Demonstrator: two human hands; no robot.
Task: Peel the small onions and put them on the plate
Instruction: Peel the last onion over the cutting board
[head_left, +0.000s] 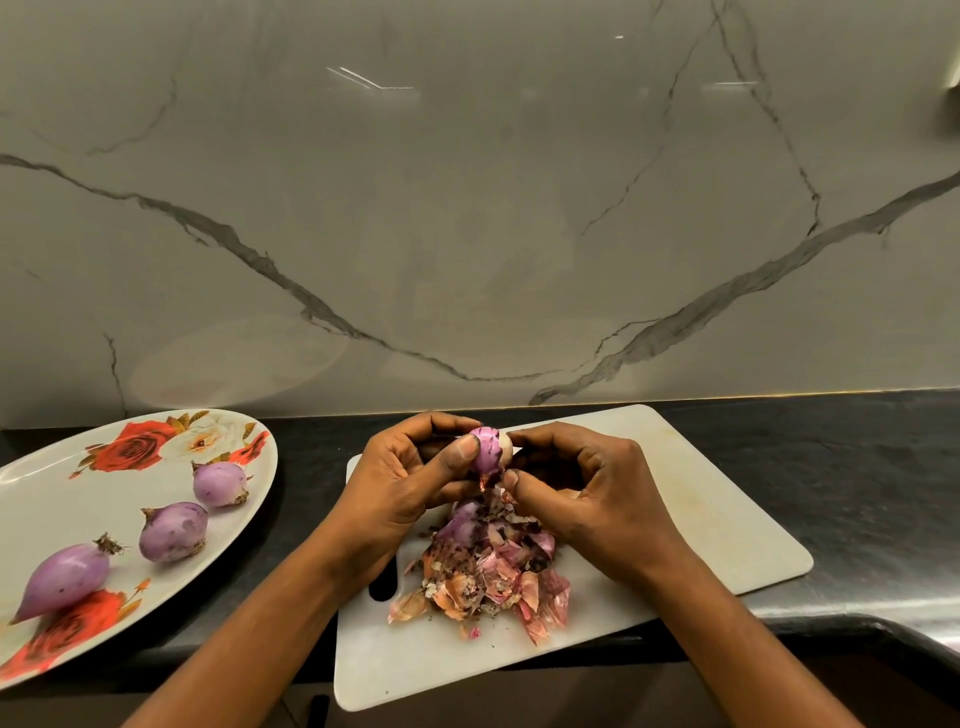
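My left hand (410, 478) has its fingers (460, 448) curled round one small onion (488, 449), thumb pressed on its purple side. It is held up above the cutting board (701, 519) and not touching it. My right hand (587, 483) pinches a loose strip of skin (491, 480) hanging from the onion's lower end, so both hands are grasping. The far end of the bulb shows pale; I judge it mostly bare, with this strip the last of it. Risks: the strip looks thin and ragged, and a fast pull could tear it short and leave a patch. The bared surface is smooth, so if my left thumb eases, the onion may slip and drop into the pile of skins (493, 571) right below. A flicked strip could land off the board on the dark tabletop (857, 467). The pile lies on the near-left part of the board, beside its handle slot. A second bulb (462, 522) is half buried at the pile's far edge, and I cannot tell if it is peeled. At left, well apart from the board, the flowered plate (62, 483) holds three peeled onions (174, 531) in a loose diagonal row, none touching, root tufts on. Much of the plate is bare, with room for this one.
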